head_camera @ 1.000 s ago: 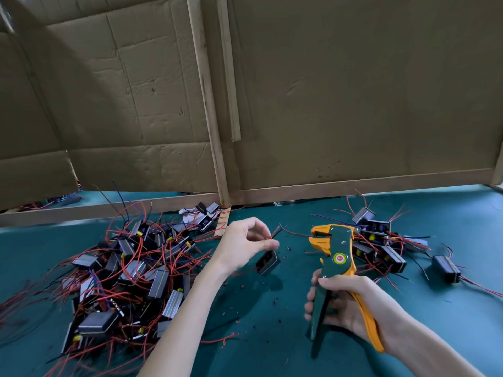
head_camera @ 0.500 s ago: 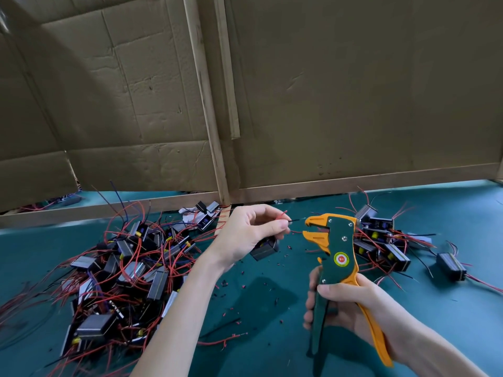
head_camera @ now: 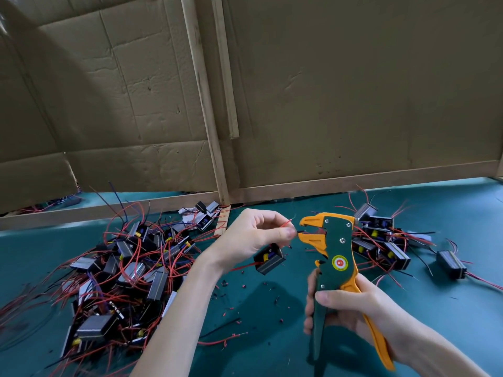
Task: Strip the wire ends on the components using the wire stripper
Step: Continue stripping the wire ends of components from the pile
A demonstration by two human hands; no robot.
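Light: moderate, diffuse, overhead by the look of the shadows. 1 broad soft shadow crosses cardboard wall [head_camera: 81, 91] diagonally, upper L. Soft-edged arm shadows lie on green table [head_camera: 462, 308] under L hand [head_camera: 253, 235] and R hand [head_camera: 353, 308]; darkest patch bottom centre. Dull sheen on metal cases in component pile [head_camera: 122, 281].
Sharpness: centre good; wire stripper [head_camera: 337, 248] crisp, red wire [head_camera: 285, 223] resolved. R hand's lower fingers [head_camera: 309, 321] slightly smeared. Pile's bottom-L fringe blurred, streaked.
Distortion: wide-angle; wooden battens [head_camera: 204, 104] lean, table's far edge bows. Contrast moderate.
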